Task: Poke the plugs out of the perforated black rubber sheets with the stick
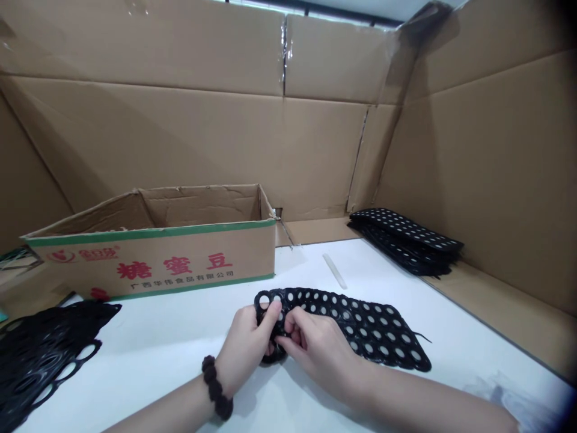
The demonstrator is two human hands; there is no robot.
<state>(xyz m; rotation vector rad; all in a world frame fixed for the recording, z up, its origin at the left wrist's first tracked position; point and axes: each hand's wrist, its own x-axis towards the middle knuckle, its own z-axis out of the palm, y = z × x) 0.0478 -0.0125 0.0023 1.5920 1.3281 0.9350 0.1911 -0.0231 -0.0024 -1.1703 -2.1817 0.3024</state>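
A black sheet [383,337] with rows of round, pale-filled holes lies across the white table. Its left end is raised between my hands. My left hand [247,343], with a dark beaded band on the wrist, grips that end, thumb on top and fingers behind. Close beside it, my right hand [318,343] has its fingers curled and pinched at the sheet's left part; whatever sits between the fingertips is too small to tell. The rest of the sheet stretches right, behind my right hand.
An open cardboard box [180,258] stands at the back left. Black sheets with open rings [45,355] lie at the left edge. A pale strip [334,271] rests behind the sheet. Stacked dotted black sheets [406,240] sit back right. Cardboard walls [202,138] surround the table [180,337].
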